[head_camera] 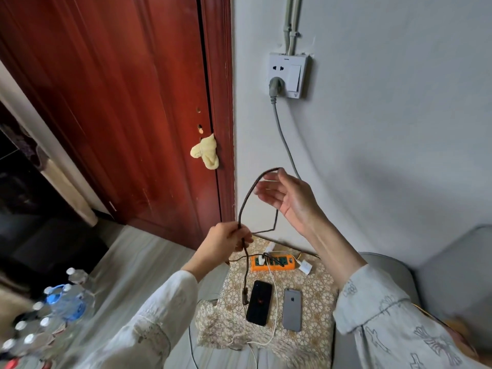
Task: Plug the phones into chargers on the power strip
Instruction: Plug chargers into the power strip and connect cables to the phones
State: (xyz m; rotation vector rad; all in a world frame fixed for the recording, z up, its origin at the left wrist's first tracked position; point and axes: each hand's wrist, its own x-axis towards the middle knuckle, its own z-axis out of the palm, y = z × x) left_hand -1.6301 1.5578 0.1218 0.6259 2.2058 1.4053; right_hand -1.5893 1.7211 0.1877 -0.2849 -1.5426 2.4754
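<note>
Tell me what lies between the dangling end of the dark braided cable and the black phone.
Nothing visible. The dark braided cable, pinched in the left hand, hangs with its plug right beside the black phone on the patterned lace cloth.

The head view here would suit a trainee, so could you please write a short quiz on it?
1. True or false: the black phone lies left of the grey phone.
2. Which of the hands pinches the dark cable: A left, B right?
3. What colour is the power strip?

Key: 1 true. 2 A: the left hand grips it, while the right hand is open with the loop over its fingertips. 3 orange.
</note>
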